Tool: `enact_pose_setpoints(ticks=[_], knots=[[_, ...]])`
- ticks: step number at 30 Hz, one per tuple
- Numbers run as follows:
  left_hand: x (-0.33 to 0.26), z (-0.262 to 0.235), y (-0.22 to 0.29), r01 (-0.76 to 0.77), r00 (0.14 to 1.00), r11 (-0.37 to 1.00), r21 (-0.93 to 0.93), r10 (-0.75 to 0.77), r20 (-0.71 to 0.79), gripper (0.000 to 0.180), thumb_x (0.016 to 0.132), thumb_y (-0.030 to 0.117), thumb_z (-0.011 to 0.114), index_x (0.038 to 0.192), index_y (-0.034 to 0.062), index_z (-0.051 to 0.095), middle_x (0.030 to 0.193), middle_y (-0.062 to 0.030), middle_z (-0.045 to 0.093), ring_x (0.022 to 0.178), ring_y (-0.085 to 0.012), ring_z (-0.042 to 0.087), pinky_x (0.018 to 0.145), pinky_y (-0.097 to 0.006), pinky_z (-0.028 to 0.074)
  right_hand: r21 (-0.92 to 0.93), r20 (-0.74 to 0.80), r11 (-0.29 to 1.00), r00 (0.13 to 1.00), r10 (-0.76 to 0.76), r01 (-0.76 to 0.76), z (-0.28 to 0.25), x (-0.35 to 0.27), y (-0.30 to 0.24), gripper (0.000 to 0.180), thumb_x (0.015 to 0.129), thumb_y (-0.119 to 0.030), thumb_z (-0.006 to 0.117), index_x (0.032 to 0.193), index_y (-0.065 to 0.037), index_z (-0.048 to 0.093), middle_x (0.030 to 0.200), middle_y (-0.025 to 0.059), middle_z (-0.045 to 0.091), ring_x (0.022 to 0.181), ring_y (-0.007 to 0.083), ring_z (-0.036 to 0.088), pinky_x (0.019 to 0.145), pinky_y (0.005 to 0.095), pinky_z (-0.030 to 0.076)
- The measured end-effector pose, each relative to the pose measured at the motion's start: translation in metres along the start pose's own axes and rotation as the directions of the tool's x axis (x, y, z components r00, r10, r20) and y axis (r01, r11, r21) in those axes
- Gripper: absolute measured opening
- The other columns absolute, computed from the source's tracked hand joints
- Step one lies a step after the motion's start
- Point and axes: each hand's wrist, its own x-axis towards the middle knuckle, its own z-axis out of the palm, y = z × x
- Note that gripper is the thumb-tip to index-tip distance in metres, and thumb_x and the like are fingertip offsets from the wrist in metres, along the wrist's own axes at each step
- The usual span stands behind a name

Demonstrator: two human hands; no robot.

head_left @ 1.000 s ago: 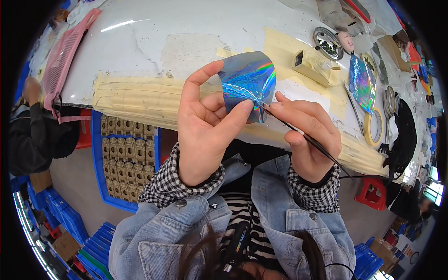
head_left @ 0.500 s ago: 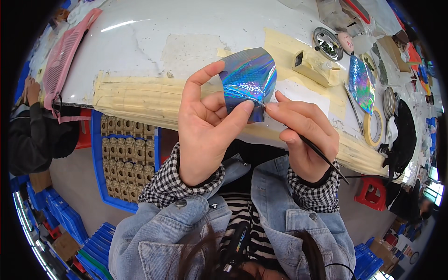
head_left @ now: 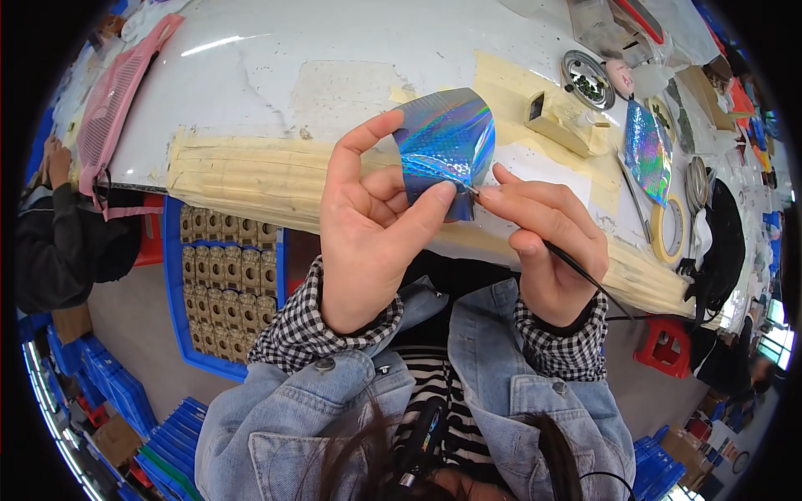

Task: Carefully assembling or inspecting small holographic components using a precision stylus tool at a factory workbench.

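Raised over the table's near edge, my left hand (head_left: 363, 234) grips a shiny blue holographic sheet (head_left: 447, 138) that curves at the top. Its thumb presses on the lower part of the sheet, with the fingers behind it. Closed around slim black tweezers (head_left: 572, 265), my right hand (head_left: 558, 238) brings their tip to the sheet just beside the left thumb. Whatever small piece may be at the tip is too small to make out.
A tape-covered cream block (head_left: 568, 125), a round metal dish (head_left: 587, 79) of small dark parts, another holographic sheet (head_left: 647, 159) and a tape roll (head_left: 670, 232) lie to the right. Below left stands a blue tray (head_left: 180, 313) of camouflage-patterned parts. A pink basket (head_left: 121, 100) sits far left, near another person's hand (head_left: 57, 163).
The tweezers' back end has swung slightly right and up, and my right thumb has shifted a little. The sheet tilts slightly, so its reflections differ. My left hand stays nearly still.
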Motion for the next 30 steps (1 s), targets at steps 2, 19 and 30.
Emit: enact_pose_setpoints(ticks=[2,19,30], knots=[[0.0,0.0,0.0,-0.002,1.0,1.0,0.005,0.002,0.003,0.064,0.086,-0.007,0.061,0.138,-0.0005,0.025,0.105,-0.0166,0.066,0.096,-0.0162,0.064,0.084,-0.028,0.053,0.035,0.006,0.999,1.0,-0.012,0.012,-0.001,-0.001,0.002,0.024,0.089,-0.014,0.063,0.11,-0.003,0.067,0.103,0.0116,0.067,0.093,0.0251,0.065,0.1,0.0452,0.047],[0.0,-0.002,-0.006,-0.082,0.995,0.993,0.089,0.087,-0.05,0.056,0.09,-0.004,0.054,0.14,-0.0009,0.028,0.112,-0.0159,0.063,0.102,-0.0186,0.063,0.086,-0.034,0.055,-0.08,-0.075,0.995,0.996,0.049,-0.055,-0.019,-0.009,0.002,0.022,0.087,-0.014,0.065,0.106,-0.003,0.069,0.097,0.011,0.068,0.093,0.0241,0.065,0.101,0.0472,0.043],[-0.001,0.0,-0.009,-0.111,0.988,0.993,0.039,0.115,-0.106,0.052,0.093,-0.002,0.052,0.14,0.0003,0.03,0.118,-0.0145,0.058,0.104,-0.0176,0.061,0.089,-0.034,0.053,-0.536,0.126,0.843,0.992,0.029,0.043,-0.027,-0.017,0.013,0.031,0.072,-0.014,0.076,0.101,-0.007,0.069,0.091,0.0073,0.065,0.09,0.0251,0.062,0.099,0.0488,0.044]])
